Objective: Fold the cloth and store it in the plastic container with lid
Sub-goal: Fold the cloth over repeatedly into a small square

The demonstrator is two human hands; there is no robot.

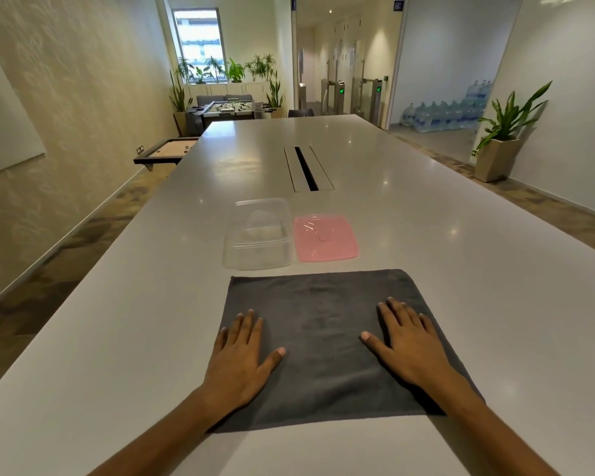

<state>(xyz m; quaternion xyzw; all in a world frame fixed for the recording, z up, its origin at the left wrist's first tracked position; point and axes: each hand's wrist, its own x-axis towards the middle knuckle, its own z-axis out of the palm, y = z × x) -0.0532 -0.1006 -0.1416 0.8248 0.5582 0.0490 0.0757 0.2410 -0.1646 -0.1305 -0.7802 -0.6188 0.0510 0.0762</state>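
Grey cloth (pixel 330 341): spread flat on white table (pixel 426 207), near edge. Left hand (pixel 239 359) and right hand (pixel 409 348): flat on it, fingers straight, gripping nothing. Clear plastic container (pixel 258 235): 11 o'clock of cloth, uncovered. Pink lid (pixel 325 238): just beside container, at its 3 o'clock.

My left hand (pixel 242 359) and my right hand (pixel 411 348) lie flat on the grey cloth (pixel 327 341), so the patches of it under my palms and forearms are hidden from me. Both forearms run out past the bottom edge. The long table (pixel 426 214) is cut off at the lower corners. Through the clear container (pixel 259 235) the table looks smeared. The water bottles (pixel 450 111) far off blur into one bluish heap.
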